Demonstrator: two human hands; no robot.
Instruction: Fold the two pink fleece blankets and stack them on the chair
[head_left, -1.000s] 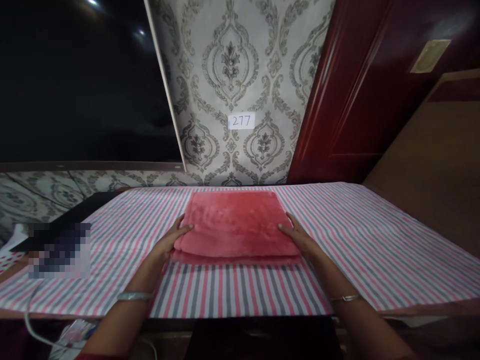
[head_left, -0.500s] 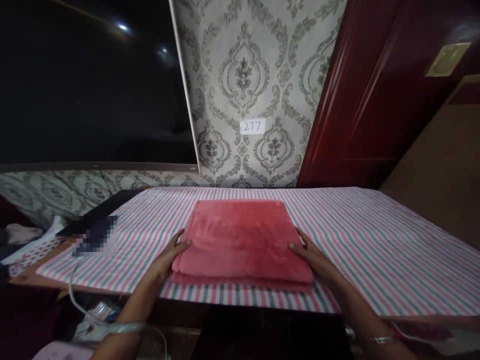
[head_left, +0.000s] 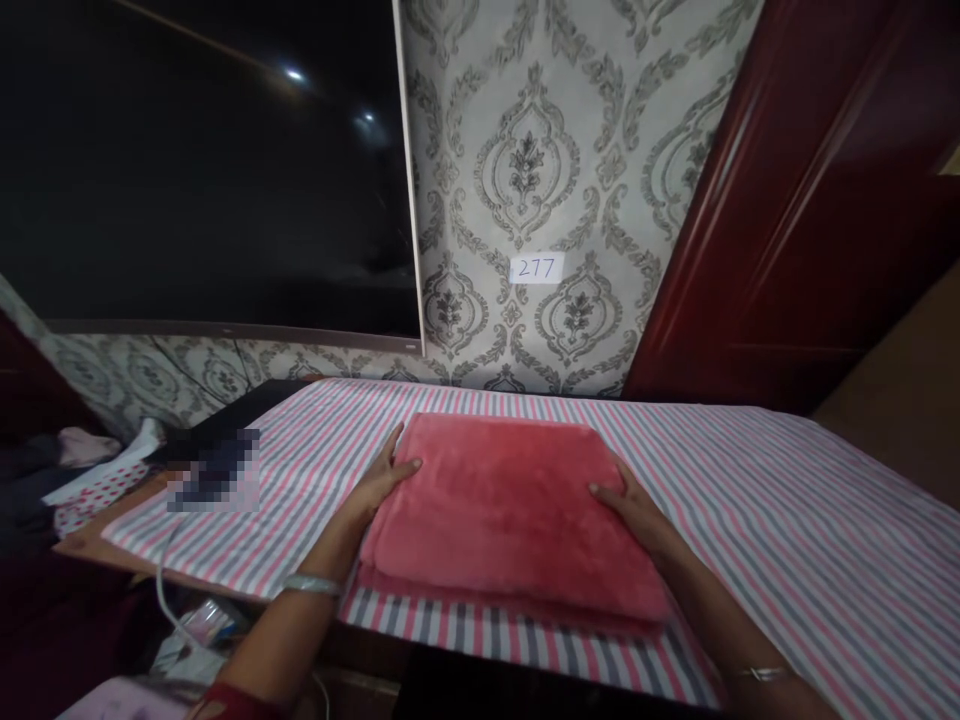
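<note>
A folded coral-red blanket, soft and plush, lies on the striped cloth near the table's front edge. My left hand holds its left side, thumb on the top layer and fingers along the edge. At the right side, my right hand grips it the same way, with the thumb on top and the other fingers partly hidden behind the edge. The lower folded layers show along the blanket's front.
A large dark television hangs on the patterned wall, beside a paper label reading 277. Dark red wood panelling rises at the right. A pixelated dark item lies at the cloth's left, with a white cable below.
The view has shifted and tilted, so the scene sits further right and lower. My left hand is further back along the blanket's left edge; both hands stay on the blanket.
</note>
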